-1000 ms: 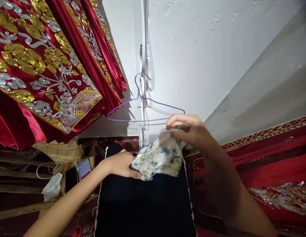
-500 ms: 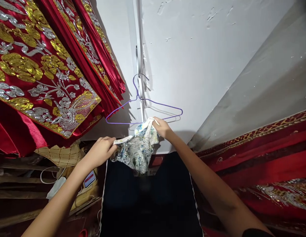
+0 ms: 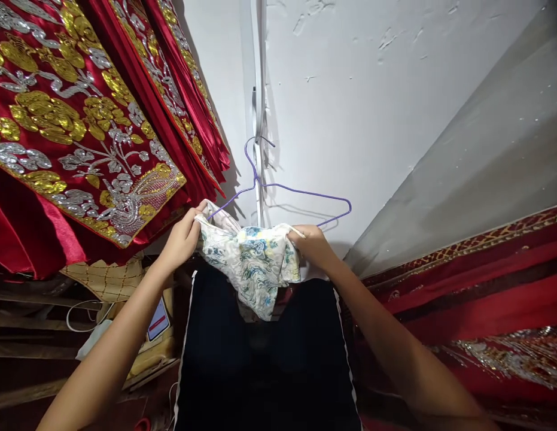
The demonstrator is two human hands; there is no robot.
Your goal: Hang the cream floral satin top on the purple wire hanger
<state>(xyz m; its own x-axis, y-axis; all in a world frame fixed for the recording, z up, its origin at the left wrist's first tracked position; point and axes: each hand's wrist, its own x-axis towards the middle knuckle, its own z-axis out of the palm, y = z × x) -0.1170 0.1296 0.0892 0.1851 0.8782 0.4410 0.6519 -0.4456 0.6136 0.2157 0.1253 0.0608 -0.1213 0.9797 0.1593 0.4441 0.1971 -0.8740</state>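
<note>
A small white garment (image 3: 249, 263) printed with blue and yellow flowers hangs stretched between both my hands. My left hand (image 3: 183, 237) pinches its left edge, right at the left end of a purple wire hanger (image 3: 300, 194). My right hand (image 3: 312, 246) grips the garment's right edge just under the hanger's bottom wire. The hanger hooks on a fitting on the white wall (image 3: 372, 102). Part of the garment's left edge lies over the hanger's left arm.
Red cloths embroidered in gold and silver (image 3: 72, 131) hang at the upper left. More red embroidered fabric (image 3: 484, 299) lies at the right. A black garment with white piping (image 3: 264, 371) hangs below my hands. Wooden slats, a cable and a small boxed item (image 3: 158, 320) sit at lower left.
Both hands have lifted the floral garment from in front of the black garment up to the hanger and spread it wider. The left hand now reaches the hanger's left end.
</note>
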